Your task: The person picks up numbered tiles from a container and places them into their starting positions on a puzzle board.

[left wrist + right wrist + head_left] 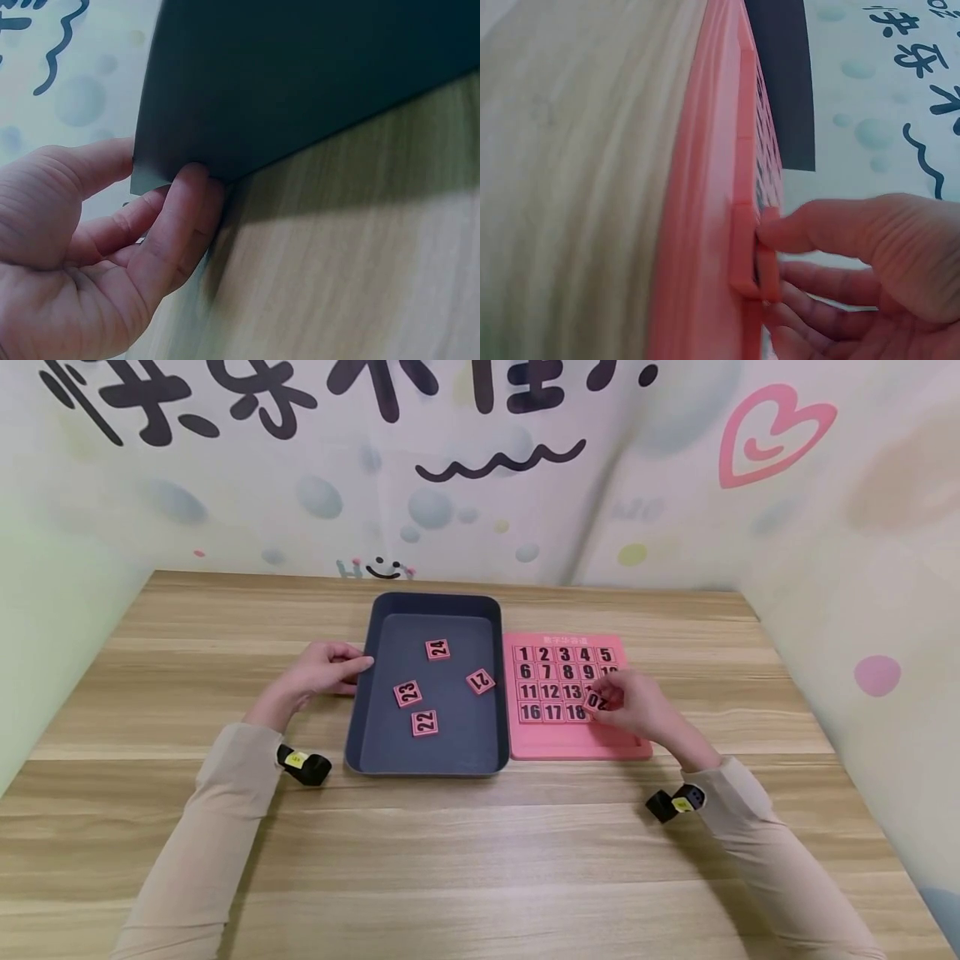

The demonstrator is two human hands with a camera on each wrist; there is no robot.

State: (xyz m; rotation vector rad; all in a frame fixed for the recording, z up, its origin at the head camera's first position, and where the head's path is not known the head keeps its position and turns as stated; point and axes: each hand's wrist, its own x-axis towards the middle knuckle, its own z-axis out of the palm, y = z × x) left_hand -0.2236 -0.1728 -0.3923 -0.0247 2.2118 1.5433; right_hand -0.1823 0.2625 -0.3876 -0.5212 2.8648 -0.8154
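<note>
My left hand (322, 668) holds the left side of a dark blue-grey tray (461, 752); in the left wrist view its thumb is at the rim and its fingers lie against the outer wall. Four-sided pink tiles numbered 21 (480, 681), 22 (424, 723), 23 (407, 693) and 24 (437, 649) lie inside, turned various ways. Between thumb and fingers, my right hand (637, 703) pinches the tile numbered 20 (595, 702), tilted over the pink number board (570, 743). Rows of tiles from 1 through 18 show there; the hand covers part of the right side.
Tray and board stand side by side on a wood-grain table (450, 868). A printed wall sheet (480, 518) rises behind the table's back edge, with more wall at both sides. Each wrist carries a small black camera (303, 766).
</note>
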